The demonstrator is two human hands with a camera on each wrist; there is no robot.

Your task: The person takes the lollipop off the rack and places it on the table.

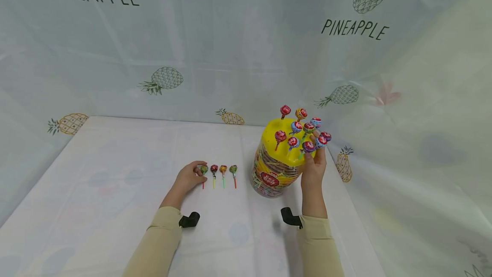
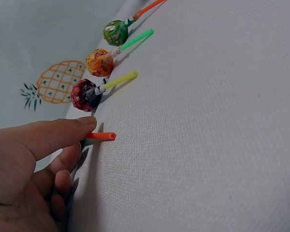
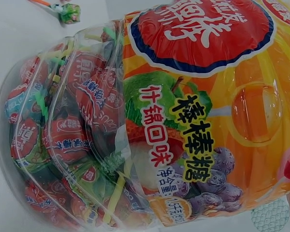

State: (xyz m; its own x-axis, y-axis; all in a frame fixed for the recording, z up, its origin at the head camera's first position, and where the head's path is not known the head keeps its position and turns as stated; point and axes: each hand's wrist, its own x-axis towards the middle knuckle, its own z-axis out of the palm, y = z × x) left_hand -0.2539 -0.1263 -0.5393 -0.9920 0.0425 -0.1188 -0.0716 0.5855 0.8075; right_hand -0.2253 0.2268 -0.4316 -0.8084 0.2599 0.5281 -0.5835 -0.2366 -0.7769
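Note:
My left hand (image 1: 191, 175) pinches the leftmost lollipop (image 1: 203, 169), green-wrapped with a red stick, low over the white tabletop. In the left wrist view, the stick's end (image 2: 106, 136) pokes out past the thumb. A large lollipop jar (image 1: 270, 178) with a yellow lid (image 1: 270, 129) stands to the right, several lollipops upright on top. Around the lid's right edge is my right hand (image 1: 314, 168), its thumb by a purple lollipop (image 1: 308, 146) and a finger behind a blue one (image 1: 321, 142). I cannot tell whether it grips the lid or a stick.
Three more lollipops lie in a row right of my left hand: dark red (image 1: 214, 169), orange (image 1: 223, 169) and green (image 1: 233, 169). Wrapped lollipops (image 3: 67, 137) fill the clear jar. A pineapple-print curtain (image 1: 230, 54) hangs behind the white table (image 1: 115, 208).

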